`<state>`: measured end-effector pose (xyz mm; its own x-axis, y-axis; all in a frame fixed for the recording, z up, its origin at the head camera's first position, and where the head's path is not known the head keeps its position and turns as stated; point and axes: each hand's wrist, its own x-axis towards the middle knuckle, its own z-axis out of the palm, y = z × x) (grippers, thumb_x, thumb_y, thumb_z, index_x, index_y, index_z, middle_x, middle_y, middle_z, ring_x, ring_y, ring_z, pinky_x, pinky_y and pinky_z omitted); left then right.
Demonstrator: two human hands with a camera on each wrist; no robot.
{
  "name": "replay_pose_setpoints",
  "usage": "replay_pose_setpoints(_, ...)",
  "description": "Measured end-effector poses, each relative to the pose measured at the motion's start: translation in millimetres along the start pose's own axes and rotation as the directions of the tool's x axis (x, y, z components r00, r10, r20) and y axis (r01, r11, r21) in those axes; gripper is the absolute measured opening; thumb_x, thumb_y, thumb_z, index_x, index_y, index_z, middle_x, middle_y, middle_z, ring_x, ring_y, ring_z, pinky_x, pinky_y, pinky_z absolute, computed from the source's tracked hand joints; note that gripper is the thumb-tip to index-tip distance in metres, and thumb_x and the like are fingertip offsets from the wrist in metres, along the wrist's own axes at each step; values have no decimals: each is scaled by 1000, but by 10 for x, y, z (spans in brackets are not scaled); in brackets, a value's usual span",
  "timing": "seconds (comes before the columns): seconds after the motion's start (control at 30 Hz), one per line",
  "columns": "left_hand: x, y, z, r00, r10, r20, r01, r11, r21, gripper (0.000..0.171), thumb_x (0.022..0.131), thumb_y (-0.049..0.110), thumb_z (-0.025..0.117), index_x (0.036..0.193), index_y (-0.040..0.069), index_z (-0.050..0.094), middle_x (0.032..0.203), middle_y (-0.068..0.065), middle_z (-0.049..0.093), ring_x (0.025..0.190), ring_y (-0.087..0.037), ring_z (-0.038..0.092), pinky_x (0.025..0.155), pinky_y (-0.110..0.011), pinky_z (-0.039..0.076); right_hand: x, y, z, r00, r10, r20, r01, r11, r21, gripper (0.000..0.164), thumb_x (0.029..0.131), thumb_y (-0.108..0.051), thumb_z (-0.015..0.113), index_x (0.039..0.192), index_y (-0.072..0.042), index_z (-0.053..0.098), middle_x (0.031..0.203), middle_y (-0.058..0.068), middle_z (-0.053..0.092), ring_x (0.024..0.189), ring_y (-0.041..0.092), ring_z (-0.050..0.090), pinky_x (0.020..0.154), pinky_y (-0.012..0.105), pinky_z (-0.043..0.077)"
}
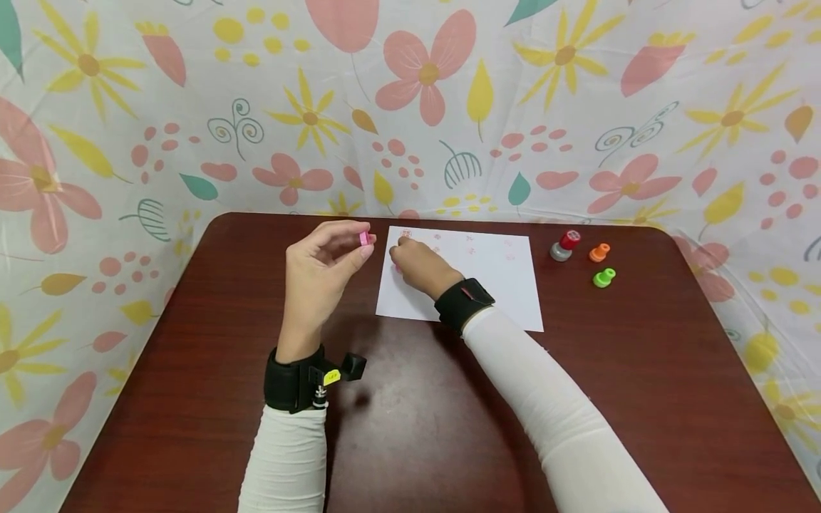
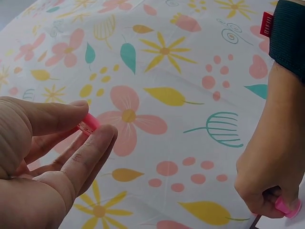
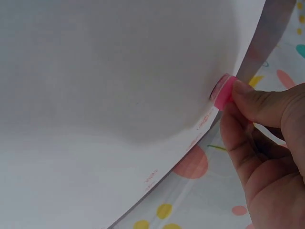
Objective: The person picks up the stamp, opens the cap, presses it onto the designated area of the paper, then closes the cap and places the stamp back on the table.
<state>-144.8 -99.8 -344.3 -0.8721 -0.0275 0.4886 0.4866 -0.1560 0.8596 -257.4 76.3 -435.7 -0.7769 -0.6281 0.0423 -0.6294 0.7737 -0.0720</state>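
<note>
My left hand point(image 1: 317, 274) is raised above the table, just left of the white paper point(image 1: 487, 292). Between thumb and fingertips it pinches a small pink cap point(image 2: 89, 125). Over the paper's left part, my right hand point(image 1: 423, 267) grips a pink stamp point(image 3: 224, 92) with thumb and fingers. In the right wrist view the stamp is tilted, its face turned towards the paper; whether it touches is unclear. Faint red stamped marks point(image 1: 470, 239) run along the paper's far side, some partly hidden by the right hand.
Right of the paper stand a red-and-grey stamp point(image 1: 565, 246), an orange stamp point(image 1: 599, 252) and a green stamp point(image 1: 604, 278). The dark brown table point(image 1: 410, 427) reaches a flower-patterned cloth point(image 1: 487, 164) hanging behind and at the sides.
</note>
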Motion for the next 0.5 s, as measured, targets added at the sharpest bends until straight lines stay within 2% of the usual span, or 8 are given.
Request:
replay_pose_setpoints(0.13,-11,-8,-34,1000,14,0,-14,1000,28,26,86,-11,76,112,-12,72,107,-14,72,95,-21,74,85,-30,63,24,-7,-1,1000,2,-7,-2,1000,17,8,94,5,66,97,2,73,97,18,69,91,30,71,78,37,59)
replay_pose_setpoints(0.27,-31,-16,-54,1000,26,-11,-25,999,48,25,86,-11,76,111,-11,73,106,-24,70,94,-21,74,84,-29,63,56,11,10,1000,-10,-17,11,998,55,13,91,8,64,89,0,73,89,14,70,89,27,70,77,36,56)
replay_pose_setpoints(0.5,-21,-31,-13,1000,14,-7,-14,1000,14,26,85,-12,77,110,-8,75,106,-16,73,93,-23,75,83,-30,63,67,46,33,999,44,-15,-43,996,78,18,92,9,60,87,-3,73,89,12,70,84,24,69,73,35,55)
